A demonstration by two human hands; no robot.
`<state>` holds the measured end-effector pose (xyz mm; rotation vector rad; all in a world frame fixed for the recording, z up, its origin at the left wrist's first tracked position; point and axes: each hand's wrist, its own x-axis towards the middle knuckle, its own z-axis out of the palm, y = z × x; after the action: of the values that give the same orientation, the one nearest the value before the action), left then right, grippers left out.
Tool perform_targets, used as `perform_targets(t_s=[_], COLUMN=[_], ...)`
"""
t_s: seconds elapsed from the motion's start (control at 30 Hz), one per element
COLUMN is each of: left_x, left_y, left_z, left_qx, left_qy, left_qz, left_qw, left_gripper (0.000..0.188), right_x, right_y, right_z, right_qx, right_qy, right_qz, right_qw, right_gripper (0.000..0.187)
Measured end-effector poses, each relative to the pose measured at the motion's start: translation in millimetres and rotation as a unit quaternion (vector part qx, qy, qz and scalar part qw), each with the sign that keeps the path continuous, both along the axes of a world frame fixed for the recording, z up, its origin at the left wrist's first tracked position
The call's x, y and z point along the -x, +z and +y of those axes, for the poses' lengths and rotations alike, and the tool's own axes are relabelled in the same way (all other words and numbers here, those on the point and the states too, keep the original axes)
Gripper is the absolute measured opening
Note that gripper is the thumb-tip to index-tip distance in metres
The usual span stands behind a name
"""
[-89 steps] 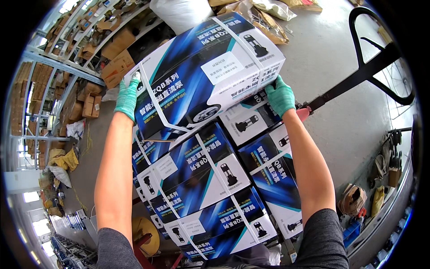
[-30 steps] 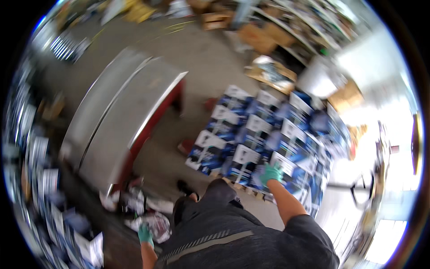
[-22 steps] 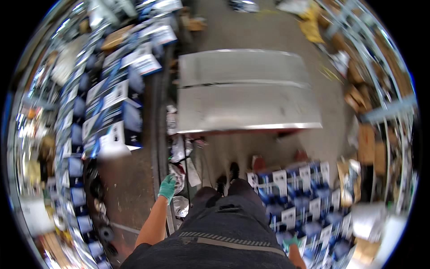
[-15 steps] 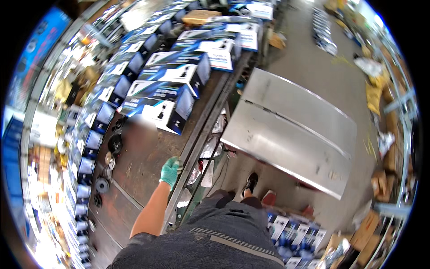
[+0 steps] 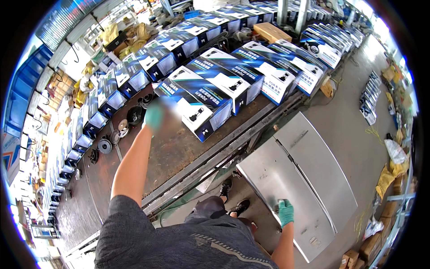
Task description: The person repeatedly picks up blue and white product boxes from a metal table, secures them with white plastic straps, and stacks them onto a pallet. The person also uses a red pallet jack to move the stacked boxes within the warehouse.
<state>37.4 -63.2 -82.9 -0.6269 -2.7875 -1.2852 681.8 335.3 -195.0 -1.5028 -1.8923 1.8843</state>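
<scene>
My left hand [image 5: 154, 115], in a green glove, reaches over the dark workbench [image 5: 174, 152] beside the near end of a row of blue-and-white cartons [image 5: 199, 112]. Its fingers are smeared by a blur, so their shape and anything in them are hidden. The nearest carton stands just right of that blur. Lower right, my right hand [image 5: 285, 213], also green-gloved, has its fingers bent at the near edge of a table with a bare metal top [image 5: 309, 179]. Nothing else shows in that hand.
Dark round metal parts [image 5: 134, 115] lie left of my left hand. Another long row of cartons [image 5: 156, 60] lines the bench's far side. A brown cardboard box [image 5: 272, 32] sits farther back. More cartons [image 5: 370, 98] stand on the floor at right.
The view has swung, so the cartons and metal-topped table sit differently in it. My left hand has moved from the bench's near edge toward the cartons. My right hand has come into view.
</scene>
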Motion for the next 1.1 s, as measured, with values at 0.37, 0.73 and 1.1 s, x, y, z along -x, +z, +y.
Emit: perform_targets(t_s=[0.37,0.73,1.1], left_x=[218.4,220.0,-18.6], left_y=[-3.4,-0.6,36.2], left_z=[136.8,151.1,-118.7], left_qx=[0.277,0.375,0.444], left_qy=[0.036,0.061,0.020], left_qz=[-0.041,0.034,-0.176], left_qw=[0.959,0.924,0.878], left_gripper=[0.067,0.067,0.057], right_x=[-76.0,-124.3,296.7], right_y=[-16.8,22.7,85.2], right_z=[-73.2,-80.5,-36.6], right_qx=[0.057,0.060,-0.104], right_qy=[0.011,0.033,0.232], right_qz=[-0.193,-0.282,0.076], right_qw=[0.980,0.957,0.964], right_gripper=[0.031,0.028,0.036])
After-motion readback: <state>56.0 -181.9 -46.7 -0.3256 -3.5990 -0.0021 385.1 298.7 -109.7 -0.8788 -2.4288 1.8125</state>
